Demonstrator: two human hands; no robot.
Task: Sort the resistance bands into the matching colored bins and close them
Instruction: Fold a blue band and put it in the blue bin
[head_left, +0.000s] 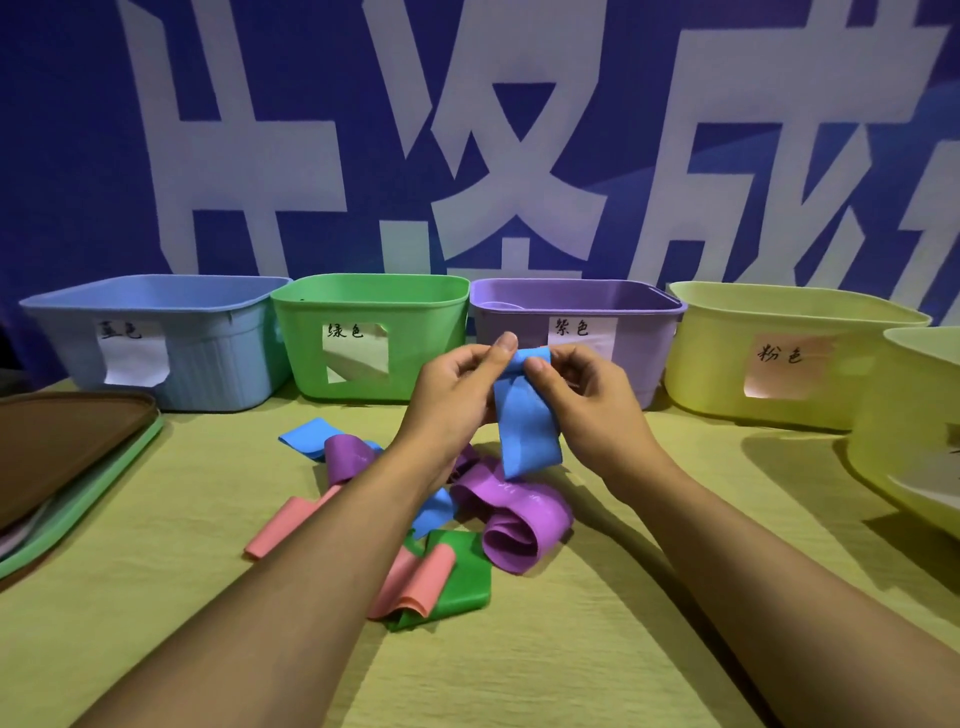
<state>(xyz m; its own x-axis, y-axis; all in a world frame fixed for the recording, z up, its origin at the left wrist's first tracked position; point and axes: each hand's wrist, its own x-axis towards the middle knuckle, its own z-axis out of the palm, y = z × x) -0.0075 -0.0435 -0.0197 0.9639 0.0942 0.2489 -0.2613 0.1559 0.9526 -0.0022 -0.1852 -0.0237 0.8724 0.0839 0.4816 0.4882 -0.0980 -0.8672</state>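
both hands, left hand (457, 384) and right hand (576, 384), are pinching the top of a blue band (524, 415), held up over the pile (467, 509) at table centre. sorting step looking early; next it is needing carrying far left to the blue bin (208, 358). bands looking thin, floppy, rubbery; bins rigid plastic, lidless.

Blue band (525, 415) aloft, 4 open bins (371, 338) behind
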